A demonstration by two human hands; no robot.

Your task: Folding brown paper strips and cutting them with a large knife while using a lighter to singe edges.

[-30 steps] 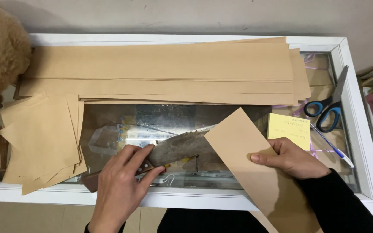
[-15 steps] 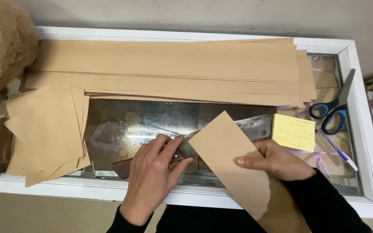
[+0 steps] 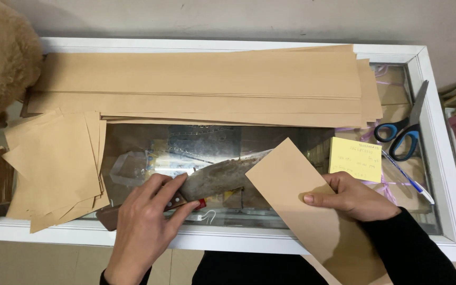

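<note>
My left hand point(image 3: 146, 224) grips the brown handle of a large knife point(image 3: 220, 177) whose dull blade lies flat on the glass table top point(image 3: 138, 142) and points right, with its tip under a folded brown paper strip point(image 3: 296, 198). My right hand point(image 3: 354, 198) holds that strip down near its right edge, thumb on top. The strip runs diagonally off the table's near edge toward me.
Long brown paper strips point(image 3: 201, 84) are stacked along the far side. A pile of cut brown squares point(image 3: 54, 163) lies at the left. Blue-handled scissors point(image 3: 405, 129), a yellow note pad point(image 3: 355, 159) and a pen point(image 3: 405, 179) sit at the right. A furry tan object point(image 3: 1, 63) is at the far left.
The knife has slid back to the left out of the folded strip, with my left hand drawing it. My right hand stays on the strip.
</note>
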